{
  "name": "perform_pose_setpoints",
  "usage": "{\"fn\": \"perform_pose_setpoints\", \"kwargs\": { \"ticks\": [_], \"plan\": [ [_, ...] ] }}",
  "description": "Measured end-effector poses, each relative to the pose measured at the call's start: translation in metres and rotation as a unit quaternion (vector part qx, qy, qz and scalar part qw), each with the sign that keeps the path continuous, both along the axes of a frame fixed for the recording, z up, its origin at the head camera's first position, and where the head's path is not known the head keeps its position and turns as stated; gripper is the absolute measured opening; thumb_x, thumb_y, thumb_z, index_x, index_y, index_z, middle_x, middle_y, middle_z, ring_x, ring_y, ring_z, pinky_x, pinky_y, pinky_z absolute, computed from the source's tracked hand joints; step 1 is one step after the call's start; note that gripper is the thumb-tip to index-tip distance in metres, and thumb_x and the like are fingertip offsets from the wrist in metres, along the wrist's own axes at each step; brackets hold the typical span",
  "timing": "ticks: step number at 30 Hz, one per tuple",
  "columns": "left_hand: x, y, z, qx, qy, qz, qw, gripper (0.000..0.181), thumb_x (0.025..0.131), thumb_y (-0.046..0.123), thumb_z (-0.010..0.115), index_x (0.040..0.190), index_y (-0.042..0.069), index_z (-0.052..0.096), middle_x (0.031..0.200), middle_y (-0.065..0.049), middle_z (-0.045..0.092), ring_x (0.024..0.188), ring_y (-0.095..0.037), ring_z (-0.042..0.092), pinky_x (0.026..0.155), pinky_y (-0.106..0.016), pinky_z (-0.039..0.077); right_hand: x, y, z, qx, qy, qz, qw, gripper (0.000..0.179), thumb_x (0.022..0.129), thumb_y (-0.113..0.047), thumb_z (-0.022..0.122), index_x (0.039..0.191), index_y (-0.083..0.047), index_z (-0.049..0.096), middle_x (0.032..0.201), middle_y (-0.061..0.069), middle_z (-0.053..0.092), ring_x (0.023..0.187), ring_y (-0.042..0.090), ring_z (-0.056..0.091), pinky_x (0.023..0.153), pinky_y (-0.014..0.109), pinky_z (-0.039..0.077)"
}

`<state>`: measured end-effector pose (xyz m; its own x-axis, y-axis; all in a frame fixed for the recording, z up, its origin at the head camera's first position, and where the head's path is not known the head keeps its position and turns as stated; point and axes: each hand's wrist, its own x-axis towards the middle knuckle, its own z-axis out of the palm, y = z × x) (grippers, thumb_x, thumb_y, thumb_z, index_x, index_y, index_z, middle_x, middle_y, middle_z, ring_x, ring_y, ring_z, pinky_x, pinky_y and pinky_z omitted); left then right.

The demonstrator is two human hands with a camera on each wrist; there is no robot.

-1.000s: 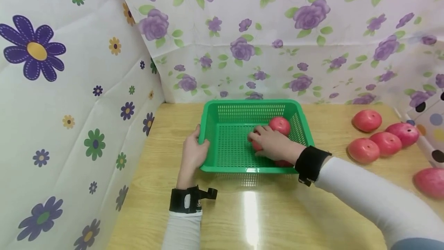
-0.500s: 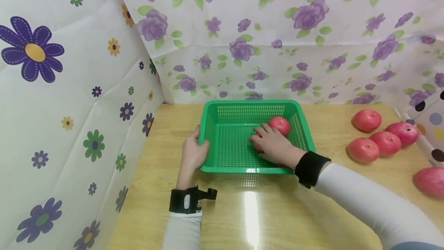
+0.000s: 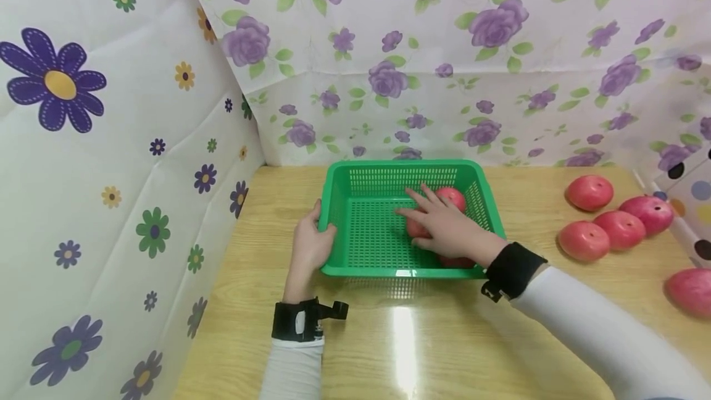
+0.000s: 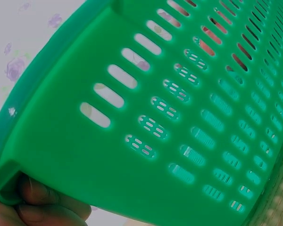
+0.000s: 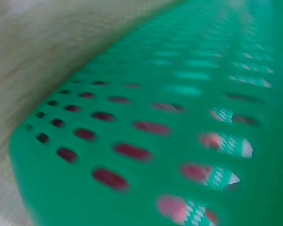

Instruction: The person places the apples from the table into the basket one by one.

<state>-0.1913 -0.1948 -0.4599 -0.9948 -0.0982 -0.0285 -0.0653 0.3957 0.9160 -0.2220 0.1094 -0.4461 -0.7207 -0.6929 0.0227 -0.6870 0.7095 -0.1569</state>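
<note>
A green plastic mesh basket stands on the wooden table. My left hand grips its left rim, thumb over the edge; in the left wrist view the curled fingers show under the rim. Inside, at the right, lie red round fruits: one at the back, another partly under my right hand, and a third mostly hidden by that hand near the front wall. My right hand is over them with fingers spread and straight. The right wrist view shows fruit through the basket wall.
To the right of the basket, a group of red fruits lies on the table, and another fruit sits nearer the right edge. Flowered cloths hang behind and at the left.
The right hand's fingers have spread and loosened from around the fruit in the basket, and the wrist has shifted slightly right. The left hand keeps its grip on the rim.
</note>
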Motion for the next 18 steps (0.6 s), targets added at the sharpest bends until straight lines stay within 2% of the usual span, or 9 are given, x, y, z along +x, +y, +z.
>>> {"fn": "perform_pose_setpoints", "kwargs": {
  "ticks": [6,10,15,18],
  "plan": [
    [0.002,0.001,-0.001,-0.016,0.005,0.0,0.9999,0.069,0.091,0.006,0.056,0.154,0.002,0.029,0.151,-0.018,0.041,0.081,-0.024,0.067,0.059,-0.034,0.061,0.001,0.026,0.013,-0.066,-0.022,-0.04,0.9968,0.066,0.093,-0.036,0.068,0.151,-0.022,0.041,0.162,0.018,0.013,0.144,0.041,0.001,0.111,0.07,0.02],
    [0.004,0.0,-0.002,-0.02,-0.001,0.002,0.9998,0.069,0.091,0.006,0.057,0.154,0.003,0.029,0.153,-0.015,0.038,0.09,-0.023,0.065,0.062,-0.034,0.061,0.009,0.052,0.015,-0.115,-0.032,-0.071,0.9903,0.067,0.093,-0.033,0.069,0.152,-0.02,0.04,0.163,0.016,0.013,0.145,0.037,0.0,0.108,0.071,0.026],
    [0.004,-0.001,-0.003,-0.026,0.002,0.003,0.9997,0.068,0.092,0.007,0.056,0.154,0.002,0.029,0.151,-0.017,0.041,0.087,-0.024,0.065,0.061,-0.036,0.06,0.028,0.097,0.011,-0.185,-0.058,-0.141,0.9708,0.064,0.095,-0.033,0.066,0.152,-0.019,0.04,0.162,0.015,0.016,0.146,0.032,0.001,0.102,0.075,0.029],
    [0.003,0.0,-0.003,-0.025,0.009,0.002,0.9996,0.068,0.092,0.008,0.056,0.154,0.003,0.029,0.151,-0.018,0.041,0.084,-0.025,0.066,0.06,-0.036,0.06,0.04,0.128,0.009,-0.225,-0.034,-0.194,0.9543,0.058,0.097,-0.034,0.063,0.15,-0.02,0.044,0.158,0.016,0.028,0.145,0.033,0.012,0.098,0.078,0.031]
  ]
}}
